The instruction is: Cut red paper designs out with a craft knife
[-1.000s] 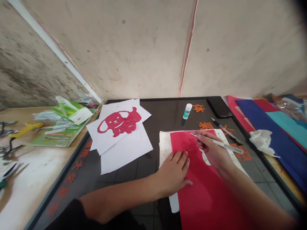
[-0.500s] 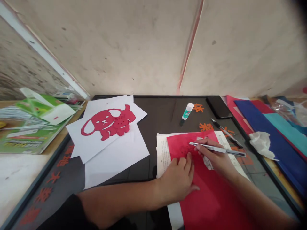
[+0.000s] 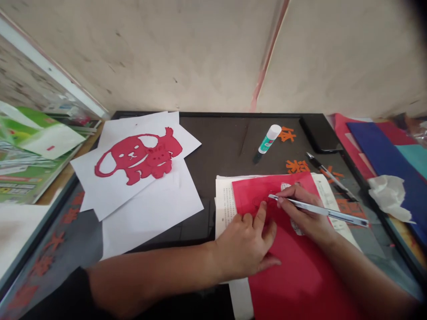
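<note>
My right hand [image 3: 308, 213] grips a slim, pen-shaped craft knife [image 3: 328, 213], its silvery tip on the red paper [image 3: 283, 275]. Beside the tip, my left hand [image 3: 248, 235] presses the paper down, its index finger stretched out, the thumb apart and the other fingers bent. Faint drawn lines show around the fingertip. Through cut-out openings near my right hand, printed text is visible. Beneath the red sheet lies an open book or stack of printed pages [image 3: 223, 209]; the red sheet hides most of it.
At left, a red paper-cut animal [image 3: 133, 155] lies on white sheets [image 3: 133, 235]. A glue stick [image 3: 270, 138] stands behind the book. Rightward are a black phone [image 3: 322, 133], a pen [image 3: 330, 175], crumpled tissue [image 3: 388, 195] and coloured paper [image 3: 383, 155]. Green booklets [image 3: 36, 173] lie far left.
The view has shifted closer and tilted down. My left index finger is stretched out more, and the knife tip stays close to it on the red paper.
</note>
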{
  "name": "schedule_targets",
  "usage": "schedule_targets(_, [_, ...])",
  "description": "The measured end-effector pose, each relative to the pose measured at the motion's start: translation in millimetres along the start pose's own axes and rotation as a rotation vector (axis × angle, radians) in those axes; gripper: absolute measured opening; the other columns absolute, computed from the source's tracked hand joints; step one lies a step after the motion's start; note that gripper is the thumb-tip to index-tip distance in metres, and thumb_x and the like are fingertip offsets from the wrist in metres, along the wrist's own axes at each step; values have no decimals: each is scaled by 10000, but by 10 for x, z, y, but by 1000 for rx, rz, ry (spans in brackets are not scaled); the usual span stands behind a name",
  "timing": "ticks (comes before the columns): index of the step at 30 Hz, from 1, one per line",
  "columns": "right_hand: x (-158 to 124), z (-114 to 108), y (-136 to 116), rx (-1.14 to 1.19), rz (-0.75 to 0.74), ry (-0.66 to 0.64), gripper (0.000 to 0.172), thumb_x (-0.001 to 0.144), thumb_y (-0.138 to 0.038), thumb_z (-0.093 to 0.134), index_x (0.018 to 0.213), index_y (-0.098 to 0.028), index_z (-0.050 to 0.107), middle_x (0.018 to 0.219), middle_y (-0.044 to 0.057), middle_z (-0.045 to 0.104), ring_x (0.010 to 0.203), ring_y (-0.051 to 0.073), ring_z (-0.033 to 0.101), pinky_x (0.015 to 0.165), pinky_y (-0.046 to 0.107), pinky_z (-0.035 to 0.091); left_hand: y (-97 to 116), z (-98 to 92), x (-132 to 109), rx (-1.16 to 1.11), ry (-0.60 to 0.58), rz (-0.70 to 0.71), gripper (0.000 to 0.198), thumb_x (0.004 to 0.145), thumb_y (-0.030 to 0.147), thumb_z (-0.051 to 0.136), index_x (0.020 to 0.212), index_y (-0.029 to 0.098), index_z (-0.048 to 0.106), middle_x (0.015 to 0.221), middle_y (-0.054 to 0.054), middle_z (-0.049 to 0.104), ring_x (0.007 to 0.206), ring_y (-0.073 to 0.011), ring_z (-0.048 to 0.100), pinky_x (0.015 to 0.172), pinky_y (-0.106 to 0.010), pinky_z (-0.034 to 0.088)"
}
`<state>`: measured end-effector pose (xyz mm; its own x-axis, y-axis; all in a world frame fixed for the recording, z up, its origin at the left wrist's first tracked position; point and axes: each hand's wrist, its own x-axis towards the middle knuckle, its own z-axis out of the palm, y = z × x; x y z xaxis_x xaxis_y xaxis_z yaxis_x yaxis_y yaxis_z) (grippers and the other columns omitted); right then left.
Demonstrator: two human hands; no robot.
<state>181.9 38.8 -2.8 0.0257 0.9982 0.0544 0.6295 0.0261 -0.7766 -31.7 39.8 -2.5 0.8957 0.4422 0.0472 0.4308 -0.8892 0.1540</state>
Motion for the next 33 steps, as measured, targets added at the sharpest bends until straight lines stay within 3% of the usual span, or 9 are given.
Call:
schedule_targets(11, [7, 0, -31, -76, -88, -31, 106, 916, -307, 572, 908, -235, 649, 782, 22, 693, 656, 154, 625, 631, 284, 504, 9, -8, -9, 17, 0, 14, 732, 936, 667, 390, 1357, 78, 499, 1417, -371, 420, 836, -305, 673, 661, -419, 544])
schedule_targets(17, [9, -3, -46, -83, -129, -26, 65, 905, -252, 587, 898, -245, 651, 772, 7, 692, 638, 144, 622, 609, 274, 490, 20, -7, -19, 51, 68, 15, 722, 923, 666, 428, 1311, 72, 561, 1382, -365, 468, 794, -290, 672, 645, -396, 541])
schedule_targets(20, [0, 0, -36, -35, -95, -4, 54, 903, -263, 598, 898, -251, 651, 771, 7, 679, 654, 148, 626, 600, 269, 496, 20, -1, -20, 66, 92, 20, 717, 924, 655, 442, 1301, 60, 576, 1373, -362, 480, 789, -287, 674, 646, -390, 540])
schedule_targets(24, [-5, 11, -24, 22, -33, 128, 59, 900, -285, 604, 859, -254, 632, 699, -3, 629, 591, 148, 594, 541, 270, 481, 32, 5, -37, 86, 117, 24, 726, 920, 655, 450, 1307, 53, 574, 1382, -352, 478, 796, -289, 678, 645, -386, 542])
schedule_targets(29, [-14, 30, -30, -21, -92, 110, 54, 896, -272, 604, 881, -250, 651, 738, 17, 656, 626, 163, 614, 605, 305, 511, 11, 38, -6, 80, 145, 20, 724, 898, 666, 488, 1279, 61, 603, 1350, -334, 522, 764, -284, 677, 629, -382, 543])
schedule_targets(33, [-20, 40, -50, 79, 44, 96, 98, 896, -326, 613, 869, -235, 637, 713, 13, 636, 491, 126, 560, 445, 265, 452, -28, -31, 6, 87, 207, 20, 675, 891, 622, 541, 1235, 48, 629, 1311, -319, 564, 729, -282, 673, 587, -380, 543])
